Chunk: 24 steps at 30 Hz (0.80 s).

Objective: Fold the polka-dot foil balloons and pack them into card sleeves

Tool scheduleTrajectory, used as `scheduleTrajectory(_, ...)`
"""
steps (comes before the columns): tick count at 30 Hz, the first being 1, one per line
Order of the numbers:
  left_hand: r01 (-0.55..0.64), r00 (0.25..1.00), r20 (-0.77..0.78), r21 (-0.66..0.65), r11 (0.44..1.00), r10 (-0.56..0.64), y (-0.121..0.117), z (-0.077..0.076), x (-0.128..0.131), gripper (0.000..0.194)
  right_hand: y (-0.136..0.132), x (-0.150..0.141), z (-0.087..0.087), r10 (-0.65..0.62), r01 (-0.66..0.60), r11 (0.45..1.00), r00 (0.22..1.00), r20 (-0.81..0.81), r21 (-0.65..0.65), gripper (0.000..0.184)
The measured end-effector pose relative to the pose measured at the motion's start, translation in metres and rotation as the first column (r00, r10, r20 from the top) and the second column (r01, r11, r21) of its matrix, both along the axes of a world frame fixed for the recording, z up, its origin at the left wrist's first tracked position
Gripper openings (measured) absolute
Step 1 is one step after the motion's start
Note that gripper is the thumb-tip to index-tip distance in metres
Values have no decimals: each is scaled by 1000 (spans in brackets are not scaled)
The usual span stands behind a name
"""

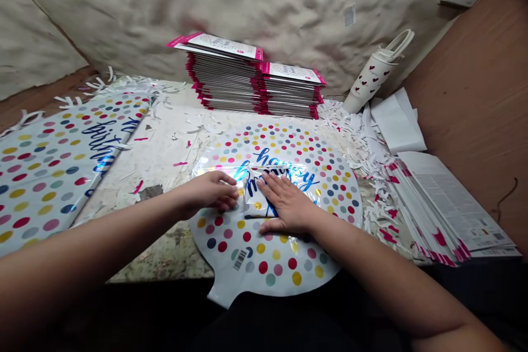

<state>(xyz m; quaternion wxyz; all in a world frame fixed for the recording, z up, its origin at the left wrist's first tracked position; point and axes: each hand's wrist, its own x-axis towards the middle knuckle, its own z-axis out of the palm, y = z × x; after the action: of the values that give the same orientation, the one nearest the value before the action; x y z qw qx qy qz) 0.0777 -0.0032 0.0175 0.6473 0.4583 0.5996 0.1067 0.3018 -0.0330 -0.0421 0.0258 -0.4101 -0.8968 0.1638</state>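
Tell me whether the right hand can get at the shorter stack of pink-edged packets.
Probably yes. The right hand rests on the foil balloon; only that balloon and paper scraps lie before the shorter stack of packets.

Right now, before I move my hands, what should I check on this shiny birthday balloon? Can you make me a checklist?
1. Your right hand lies flat on the folded foil bundle: ok.
2. Your left hand rests on the foil balloon, right beside the bundle: ok.
3. The folded edges under your right hand lie neatly: cannot tell, your hand covers them.
4. The balloon neck stays on the table: not ok, it sticks out past the table edge.
5. The other polka-dot balloon lies apart from this one: ok.
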Motion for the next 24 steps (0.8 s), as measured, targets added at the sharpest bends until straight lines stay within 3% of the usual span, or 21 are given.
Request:
scheduleTrajectory(2,-138,987,71,-130,982,148,-5,4,-8,45,0,-1,-1,-9,9,1000,1000,-10,-10,106)
scheduleTrajectory(4,-141,982,92,-209,968,163,-8,2,-6,46,-1,-3,0,-18,17,1000,1000,-18,-16,107)
scheduleTrajectory(6,-75,995,48,-162,984,84,-6,-3,6,40,-2,-6,3,-12,12,1000,1000,-28,-22,107)
scheduleTrajectory(9,114,981,-156,0,994,-112,0,-8,31,34,0,4,12,1,-3,1000,997,-72,-18,99)
scheduleTrajectory(11,160,968,-214,114,980,-134,1,-4,42,30,-1,33,23,-168,176,982,978,-121,65,88)
scheduleTrajectory(12,146,977,-180,161,976,-116,0,0,44,29,-2,56,29,-340,359,924,929,-145,133,82)
scheduleTrajectory(13,112,989,-114,198,974,-90,-2,4,44,30,-5,83,35,-548,574,792,818,-173,208,77)
scheduleTrajectory(14,80,997,-38,220,972,-73,-4,9,43,32,-10,114,41,-747,765,580,636,-191,279,74)
scheduleTrajectory(15,57,997,32,227,972,-66,-6,13,40,35,-15,146,46,-892,877,350,419,-169,329,76)
scheduleTrajectory(16,42,994,90,228,973,-64,-9,16,37,39,-21,177,50,-970,919,177,224,-97,351,76)
scheduleTrajectory(17,31,990,129,232,972,-63,-11,18,34,44,-27,205,55,-992,931,116,126,-8,346,70)
scheduleTrajectory(20,16,982,178,293,956,-71,-17,22,25,50,-43,245,67,-991,943,120,95,95,309,43)
scheduleTrajectory(22,-30,984,173,378,925,-39,-23,22,19,44,-50,226,70,-992,927,121,107,60,355,42)
scheduleTrajectory(24,-79,985,173,460,885,-2,-31,23,12,40,-55,177,66,-973,880,171,221,-63,444,46)
